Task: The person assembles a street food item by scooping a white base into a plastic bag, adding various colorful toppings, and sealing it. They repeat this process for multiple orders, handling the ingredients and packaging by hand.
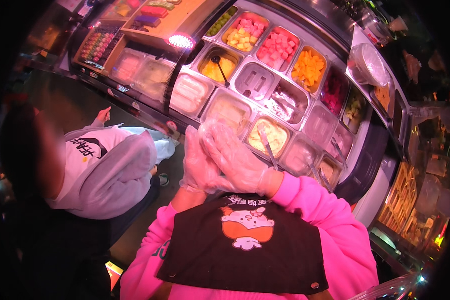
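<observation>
Near the centre of the frame, 2 gloved hands meet: the right hand lies against the left hand and partly covers it, fingers pointing toward the upper left. Both wear clear plastic gloves. The visible fingers look stretched out rather than curled around anything, and no held object shows; whether something thin lies between the palms, I cannot tell. Pale food in a steel pan sits just beyond the hands, toward the upper part of the frame; I cannot tell whether the fingers touch that pan. Just right of the hands is pale-yellow cream, with a utensil leaning out of it. Higher in the frame are 3 fruit fillings: yellow pulp with a black ladle, pinkish-red cubes and orange cubes. At the left, another person is apart from the hands.

As for progress, the gloves are already on, and the gesture could be pressing or smoothing them; whether that is finished is unclear. These fillings look set out and ready, so setting-up seems done, while handling of the food appears not yet begun
</observation>
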The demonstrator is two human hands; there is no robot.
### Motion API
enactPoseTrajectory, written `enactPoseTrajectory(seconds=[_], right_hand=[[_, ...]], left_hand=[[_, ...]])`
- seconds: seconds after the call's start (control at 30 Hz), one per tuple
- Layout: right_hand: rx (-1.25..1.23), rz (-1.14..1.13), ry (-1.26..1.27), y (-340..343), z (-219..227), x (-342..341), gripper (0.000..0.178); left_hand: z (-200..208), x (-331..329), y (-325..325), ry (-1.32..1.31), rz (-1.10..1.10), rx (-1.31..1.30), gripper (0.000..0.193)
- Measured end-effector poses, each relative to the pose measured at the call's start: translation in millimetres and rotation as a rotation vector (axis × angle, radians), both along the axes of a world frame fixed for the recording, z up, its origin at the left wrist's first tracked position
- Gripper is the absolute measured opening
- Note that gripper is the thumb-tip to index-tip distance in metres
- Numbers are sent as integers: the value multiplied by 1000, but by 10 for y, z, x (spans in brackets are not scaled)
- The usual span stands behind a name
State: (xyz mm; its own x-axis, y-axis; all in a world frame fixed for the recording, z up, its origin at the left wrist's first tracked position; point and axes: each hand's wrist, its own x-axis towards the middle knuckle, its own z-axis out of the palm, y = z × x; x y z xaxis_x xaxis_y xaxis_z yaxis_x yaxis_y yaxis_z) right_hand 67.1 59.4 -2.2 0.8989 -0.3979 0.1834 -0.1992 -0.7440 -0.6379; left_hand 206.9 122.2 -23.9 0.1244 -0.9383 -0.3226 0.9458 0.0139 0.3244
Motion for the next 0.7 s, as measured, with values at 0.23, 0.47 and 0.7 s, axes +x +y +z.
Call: enactPoseTrajectory(seconds=[0.23, 0.47, 0.7], right_hand=[[1258, -145, -773, -165, -35, -107, 84], [1307, -701, -874, -221, -523, -610, 70], [708, -1246, 272, -395, -1112, -1328, 51]], left_hand=[[-120, 112, -134, -113, -6, 10, 37], [-456, 139, -139, -145, -25, 14, 23], [-288, 258, 118, 105, 35, 56, 50]])
